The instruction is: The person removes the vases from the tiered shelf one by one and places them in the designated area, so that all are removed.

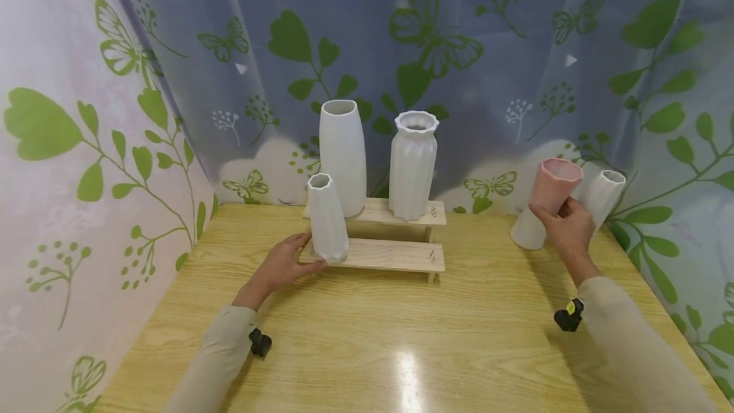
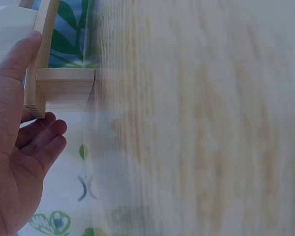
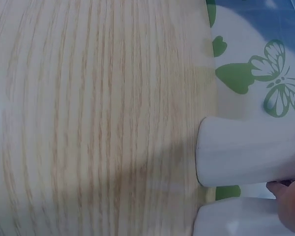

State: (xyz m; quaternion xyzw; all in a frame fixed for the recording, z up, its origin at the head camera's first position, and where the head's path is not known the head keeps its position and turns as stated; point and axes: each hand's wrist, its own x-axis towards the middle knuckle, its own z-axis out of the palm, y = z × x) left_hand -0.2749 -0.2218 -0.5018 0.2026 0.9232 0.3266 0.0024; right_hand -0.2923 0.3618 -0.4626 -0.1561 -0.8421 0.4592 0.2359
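My left hand (image 1: 283,266) holds the left end of a two-tier wooden stand (image 1: 390,253). In the left wrist view its thumb lies along the upper face of the board (image 2: 32,96), with fingers at the board's end. A slim white vase (image 1: 328,222) stands on the lower tier just beside that hand. Over to the right, my right hand (image 1: 568,228) grips a vase, pink above and white below (image 1: 552,187), thumb on its near side. Its fingers pass between this vase and a ribbed white vase (image 1: 604,196), whose lower part the hand partly hides.
On the upper tier stand a tall smooth white vase (image 1: 343,158) and a fluted white vase with a scalloped rim (image 1: 413,171). A patterned curtain (image 1: 367,37) hangs behind and along both sides of the wood-grain table (image 1: 355,336).
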